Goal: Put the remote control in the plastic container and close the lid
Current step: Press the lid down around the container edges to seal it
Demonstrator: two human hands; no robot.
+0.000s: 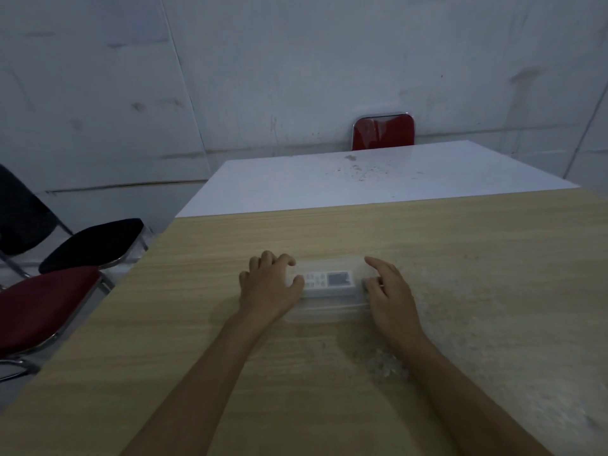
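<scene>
A clear plastic container (325, 309) lies on the wooden table (460, 258), long side across my view. Inside it I see the white remote control (329, 280), its buttons to the left and its grey screen to the right, showing through the clear lid on top. My left hand (269, 287) rests on the container's left end, thumb on the lid and fingers curled over the far edge. My right hand (388, 291) presses the right end, fingers spread over the lid's corner. Both ends of the container are hidden under my hands.
A white table (362, 179) butts against the far edge of the wooden one. A red chair (383, 131) stands behind it by the wall. To the left are a black chair (92, 243) and a red chair (42, 307) close to the table's edge.
</scene>
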